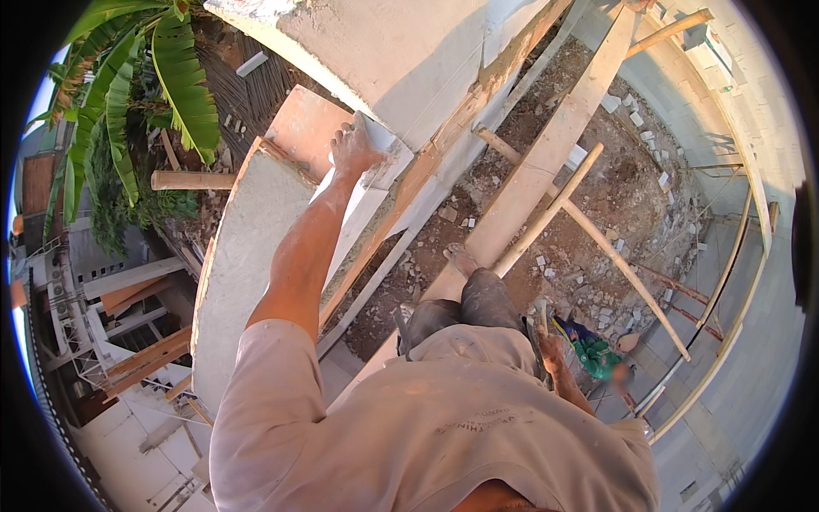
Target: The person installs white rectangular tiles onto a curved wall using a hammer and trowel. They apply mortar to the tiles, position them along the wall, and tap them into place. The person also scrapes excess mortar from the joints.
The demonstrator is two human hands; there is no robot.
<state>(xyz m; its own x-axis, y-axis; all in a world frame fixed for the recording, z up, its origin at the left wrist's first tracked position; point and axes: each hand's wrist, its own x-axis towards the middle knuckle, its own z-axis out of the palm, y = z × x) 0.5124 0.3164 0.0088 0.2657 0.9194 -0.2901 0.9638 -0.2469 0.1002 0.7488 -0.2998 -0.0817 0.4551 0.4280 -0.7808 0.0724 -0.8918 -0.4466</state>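
My left hand (354,149) reaches forward with its fingers curled on a pale white block (382,154), beside a flat salmon-coloured board (297,128) and the grey plastered ledge (252,213). My right hand (550,346) is down at my right hip, fingers closed round a slim tool that is partly hidden and hard to make out. My bare foot (461,258) rests on a long narrow wooden plank (550,141) high above rubble-strewn ground.
Bamboo poles (614,256) cross beside the plank at right. A person in green (597,354) is far below. A plastered wall top (384,47) rises ahead, banana leaves (183,94) hang at upper left, and a pale block wall (751,316) curves along the right.
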